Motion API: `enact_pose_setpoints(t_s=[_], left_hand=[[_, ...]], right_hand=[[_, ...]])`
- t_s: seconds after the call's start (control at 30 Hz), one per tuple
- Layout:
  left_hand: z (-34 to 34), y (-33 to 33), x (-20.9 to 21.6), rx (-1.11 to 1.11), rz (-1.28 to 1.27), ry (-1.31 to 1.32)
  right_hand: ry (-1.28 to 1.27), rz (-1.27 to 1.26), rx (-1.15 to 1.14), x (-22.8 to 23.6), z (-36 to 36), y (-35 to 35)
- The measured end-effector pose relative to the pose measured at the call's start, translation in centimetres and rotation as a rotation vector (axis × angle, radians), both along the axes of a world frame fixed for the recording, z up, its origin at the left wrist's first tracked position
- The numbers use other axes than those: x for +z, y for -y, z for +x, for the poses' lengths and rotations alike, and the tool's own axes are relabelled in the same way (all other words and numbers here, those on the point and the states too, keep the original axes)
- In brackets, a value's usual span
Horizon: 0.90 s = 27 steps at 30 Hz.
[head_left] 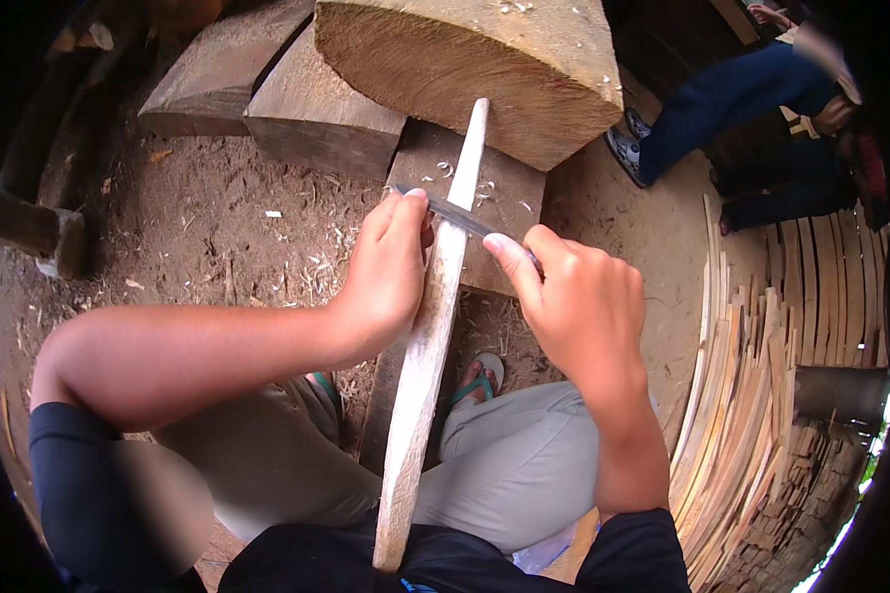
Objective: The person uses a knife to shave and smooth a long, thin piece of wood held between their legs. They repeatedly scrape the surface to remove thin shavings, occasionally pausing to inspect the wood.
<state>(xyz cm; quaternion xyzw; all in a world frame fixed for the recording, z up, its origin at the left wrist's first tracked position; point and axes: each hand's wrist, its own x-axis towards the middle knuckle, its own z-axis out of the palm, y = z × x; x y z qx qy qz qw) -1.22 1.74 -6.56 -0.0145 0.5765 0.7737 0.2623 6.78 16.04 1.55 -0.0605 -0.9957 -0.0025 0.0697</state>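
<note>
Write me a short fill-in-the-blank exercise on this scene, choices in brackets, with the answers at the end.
1. The left grip and right grip hold a dark blade that lies ____ (across / along) the pale wooden piece.
2. That piece is narrower at its ____ end (near / far) from the person.
3. The bundle of long, thin wooden strips is on the person's ____ (left / right).
4. The person's trousers are ____ (grey / red).

Missing words: across; far; right; grey.

Left grip and right grip both curl closed, the left elbow bent.
</note>
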Motion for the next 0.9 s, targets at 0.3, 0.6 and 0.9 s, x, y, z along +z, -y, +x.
enact_pose_setpoints(t_s=[0.3, 0.6, 0.9], left_hand=[[-1.8, -1.2, -1.4, -0.033, 0.026, -0.158], [-0.2, -0.4, 0.7, -0.061, -0.176, -0.247], [-0.8, -0.8, -0.8, -0.018, -0.089, -0.26]], right_hand=[[-0.058, 0.104, -0.053, 0.0, -1.0, 0.5], [0.052, 0.024, -0.129, 1.2, -0.3, 0.7], [0.019, 0.068, -0.089, 0.9, -0.2, 0.6]])
